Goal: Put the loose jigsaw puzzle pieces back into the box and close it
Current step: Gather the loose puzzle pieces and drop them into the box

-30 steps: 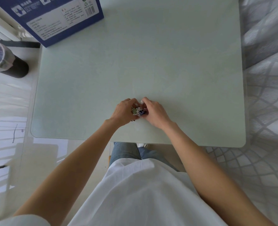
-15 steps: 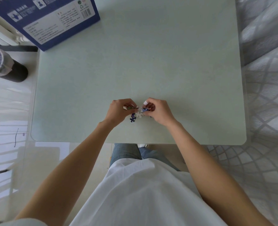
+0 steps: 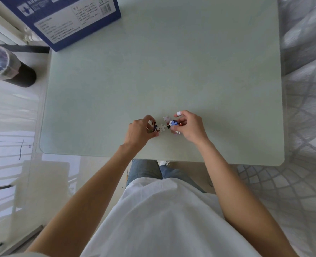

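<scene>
One head-worn wide-angle view looks steeply down and forward over the counter (image 3: 172, 62); the wearer's torso fills the bottom edge; the box (image 3: 70, 19) is cropped at top left.

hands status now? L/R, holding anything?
Left hand: curled round a small bunch of puzzle pieces.
Right hand: pinching a blue puzzle piece between thumb and fingers.

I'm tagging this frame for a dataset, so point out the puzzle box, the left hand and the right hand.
puzzle box (image 3: 66, 21), head view, on its blue printed side.
left hand (image 3: 140, 130), head view, on the back of the hand.
right hand (image 3: 190, 127), head view, on the back of the hand.
</scene>
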`<state>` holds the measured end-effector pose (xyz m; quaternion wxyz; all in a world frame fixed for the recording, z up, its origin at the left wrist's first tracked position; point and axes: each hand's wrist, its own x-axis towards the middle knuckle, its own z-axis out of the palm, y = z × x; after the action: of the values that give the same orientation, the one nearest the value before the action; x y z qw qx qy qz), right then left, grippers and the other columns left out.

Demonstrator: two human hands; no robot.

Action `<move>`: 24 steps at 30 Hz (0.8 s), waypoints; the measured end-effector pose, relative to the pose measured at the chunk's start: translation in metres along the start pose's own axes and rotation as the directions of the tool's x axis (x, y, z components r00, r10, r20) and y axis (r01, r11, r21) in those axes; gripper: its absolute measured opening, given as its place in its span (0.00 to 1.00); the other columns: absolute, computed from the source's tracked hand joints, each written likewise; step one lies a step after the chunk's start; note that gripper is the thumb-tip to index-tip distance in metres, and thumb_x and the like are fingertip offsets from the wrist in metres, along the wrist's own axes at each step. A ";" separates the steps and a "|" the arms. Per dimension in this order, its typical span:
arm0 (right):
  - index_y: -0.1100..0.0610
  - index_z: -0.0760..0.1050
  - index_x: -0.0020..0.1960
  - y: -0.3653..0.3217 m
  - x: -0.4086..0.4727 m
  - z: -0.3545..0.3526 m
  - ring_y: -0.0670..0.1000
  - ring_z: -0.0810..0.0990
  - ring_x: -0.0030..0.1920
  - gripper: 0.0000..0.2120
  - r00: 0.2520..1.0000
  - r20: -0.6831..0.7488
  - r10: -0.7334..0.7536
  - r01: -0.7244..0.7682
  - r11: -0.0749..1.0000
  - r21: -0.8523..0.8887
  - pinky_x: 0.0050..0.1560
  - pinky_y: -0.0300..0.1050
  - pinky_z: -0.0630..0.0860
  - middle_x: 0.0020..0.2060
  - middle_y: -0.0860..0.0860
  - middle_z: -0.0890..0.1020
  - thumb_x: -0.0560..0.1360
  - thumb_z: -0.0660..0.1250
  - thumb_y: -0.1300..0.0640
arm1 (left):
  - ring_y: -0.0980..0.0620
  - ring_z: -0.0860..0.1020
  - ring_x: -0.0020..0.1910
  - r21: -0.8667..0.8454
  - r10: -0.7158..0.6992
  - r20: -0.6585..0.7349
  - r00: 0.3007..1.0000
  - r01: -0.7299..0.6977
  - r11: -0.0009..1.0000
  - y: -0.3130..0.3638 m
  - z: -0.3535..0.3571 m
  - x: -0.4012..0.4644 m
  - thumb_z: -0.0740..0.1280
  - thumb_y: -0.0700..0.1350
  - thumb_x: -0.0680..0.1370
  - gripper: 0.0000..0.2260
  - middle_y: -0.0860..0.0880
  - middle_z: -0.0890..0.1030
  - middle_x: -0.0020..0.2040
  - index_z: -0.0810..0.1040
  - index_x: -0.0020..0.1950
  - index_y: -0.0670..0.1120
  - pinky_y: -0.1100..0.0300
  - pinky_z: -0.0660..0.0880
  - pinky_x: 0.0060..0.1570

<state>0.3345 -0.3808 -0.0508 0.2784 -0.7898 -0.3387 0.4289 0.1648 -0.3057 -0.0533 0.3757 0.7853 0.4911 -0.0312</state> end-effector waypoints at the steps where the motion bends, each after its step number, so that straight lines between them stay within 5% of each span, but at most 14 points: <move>1: 0.60 0.76 0.56 0.001 -0.002 0.001 0.48 0.79 0.41 0.19 1.000 -0.006 -0.003 0.003 0.999 -0.037 0.44 0.37 0.72 0.44 0.53 0.83 0.66 0.75 0.63 | 0.49 0.80 0.40 0.032 0.012 -0.008 1.000 -0.012 0.999 0.000 0.001 0.000 0.75 0.48 0.69 0.18 0.48 0.81 0.47 0.75 0.55 0.47 0.59 0.75 0.41; 7: 0.60 0.76 0.57 0.009 -0.009 0.004 0.56 0.78 0.50 0.14 0.980 -0.018 -0.196 0.167 0.878 -0.449 0.46 0.43 0.70 0.52 0.56 0.80 0.72 0.69 0.63 | 0.44 0.80 0.44 0.121 0.042 -0.024 0.999 -0.039 0.992 0.004 0.005 -0.003 0.72 0.48 0.72 0.23 0.44 0.72 0.60 0.72 0.64 0.44 0.50 0.77 0.48; 14: 0.60 0.79 0.53 0.008 -0.014 -0.005 0.53 0.79 0.43 0.13 0.997 0.004 -0.075 0.074 0.977 -0.202 0.48 0.43 0.74 0.46 0.55 0.83 0.69 0.72 0.63 | 0.43 0.78 0.49 0.131 0.040 0.028 0.999 -0.043 0.990 0.008 0.004 -0.003 0.71 0.47 0.73 0.18 0.43 0.76 0.55 0.73 0.60 0.44 0.53 0.75 0.48; 24: 0.61 0.75 0.55 0.014 -0.034 0.012 0.58 0.77 0.48 0.12 0.983 -0.001 -0.184 0.155 0.834 -0.530 0.41 0.41 0.64 0.49 0.57 0.78 0.72 0.70 0.61 | 0.44 0.75 0.46 0.161 0.087 0.033 0.996 -0.091 0.983 0.010 0.004 -0.003 0.69 0.45 0.75 0.14 0.43 0.72 0.55 0.71 0.57 0.42 0.59 0.68 0.42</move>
<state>0.3145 -0.4141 -0.0495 0.0964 -0.8136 -0.5046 0.2723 0.1723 -0.3129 -0.0498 0.3176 0.8341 0.4463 -0.0645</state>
